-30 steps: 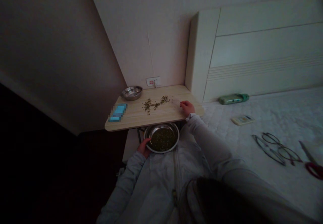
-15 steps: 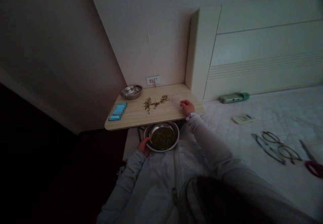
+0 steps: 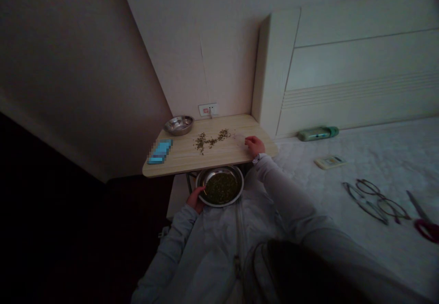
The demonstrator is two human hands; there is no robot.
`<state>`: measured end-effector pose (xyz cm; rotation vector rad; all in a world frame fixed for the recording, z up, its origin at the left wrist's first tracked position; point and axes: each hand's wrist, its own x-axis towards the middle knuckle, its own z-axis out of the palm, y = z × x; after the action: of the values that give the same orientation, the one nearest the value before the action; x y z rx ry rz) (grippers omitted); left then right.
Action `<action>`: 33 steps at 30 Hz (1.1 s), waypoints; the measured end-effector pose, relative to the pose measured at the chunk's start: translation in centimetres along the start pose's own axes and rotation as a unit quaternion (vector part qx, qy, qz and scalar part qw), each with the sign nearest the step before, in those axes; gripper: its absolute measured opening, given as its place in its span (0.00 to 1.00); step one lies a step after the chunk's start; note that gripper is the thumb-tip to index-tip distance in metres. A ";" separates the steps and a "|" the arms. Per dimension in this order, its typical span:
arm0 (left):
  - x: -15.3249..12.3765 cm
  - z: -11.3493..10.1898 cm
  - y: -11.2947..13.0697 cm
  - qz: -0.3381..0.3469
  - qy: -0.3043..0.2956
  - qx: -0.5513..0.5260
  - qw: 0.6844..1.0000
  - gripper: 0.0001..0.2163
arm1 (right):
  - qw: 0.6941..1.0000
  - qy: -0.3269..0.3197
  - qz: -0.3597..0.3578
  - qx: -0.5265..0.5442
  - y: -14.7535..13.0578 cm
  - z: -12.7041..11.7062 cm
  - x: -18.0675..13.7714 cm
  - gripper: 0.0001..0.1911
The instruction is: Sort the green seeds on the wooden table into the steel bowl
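My left hand (image 3: 195, 200) grips the left rim of a metal bowl (image 3: 238, 197) at my lap, its thumb over the edge. Small dark green bits (image 3: 222, 188) cover the bowl's bottom. Above the right part of a small wooden table (image 3: 178, 166), my right hand (image 3: 254, 146) is closed on a thin, see-through piece (image 3: 239, 138), too faint to name. Left of that piece, loose dried bits (image 3: 211, 141) lie scattered over the tabletop in uneven patches. The bowl stands just below the table's front edge.
A second metal bowl (image 3: 179, 125) sits at the table's back left, behind a blue blurred object (image 3: 160, 152). On the bed to the right lie a green case (image 3: 318, 133), a pale flat box (image 3: 330, 162), eyeglasses (image 3: 380, 199) and red-handled scissors (image 3: 426, 227). A wall socket (image 3: 208, 109) is behind.
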<state>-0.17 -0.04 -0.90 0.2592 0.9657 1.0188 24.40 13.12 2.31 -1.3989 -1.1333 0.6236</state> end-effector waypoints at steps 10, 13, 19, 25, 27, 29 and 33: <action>-0.1 0.1 -0.1 -0.003 -0.013 -0.008 1.000 0.14 | 1.000 -0.006 -0.003 -0.007 -0.2 -0.1 -0.1 0.12; -0.2 0.1 -0.1 -0.001 -0.016 -0.008 1.000 0.14 | 1.000 -0.006 -0.003 -0.005 -0.1 0.0 -0.1 0.12; 0.1 -0.1 -0.1 0.000 -0.016 -0.010 1.000 0.13 | 1.000 0.000 -0.003 -0.016 0.2 0.0 0.0 0.13; -0.2 0.2 0.0 0.001 0.008 -0.002 1.000 0.10 | 1.000 -0.004 -0.004 -0.015 0.2 0.0 0.0 0.12; -0.3 0.3 0.0 0.001 0.006 -0.002 1.000 0.10 | 1.000 -0.001 -0.004 -0.018 0.2 -0.1 0.0 0.12; -0.2 0.2 0.0 0.002 0.002 -0.004 1.000 0.10 | 1.000 -0.001 -0.003 -0.018 0.1 -0.1 0.0 0.12; 0.1 -0.1 -0.1 0.000 0.006 -0.002 1.000 0.11 | 1.000 -0.005 -0.002 -0.016 0.0 -0.1 -0.1 0.12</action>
<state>-0.14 -0.01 -1.04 0.2503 0.9737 1.0238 24.44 13.04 2.34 -1.4212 -1.1583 0.6116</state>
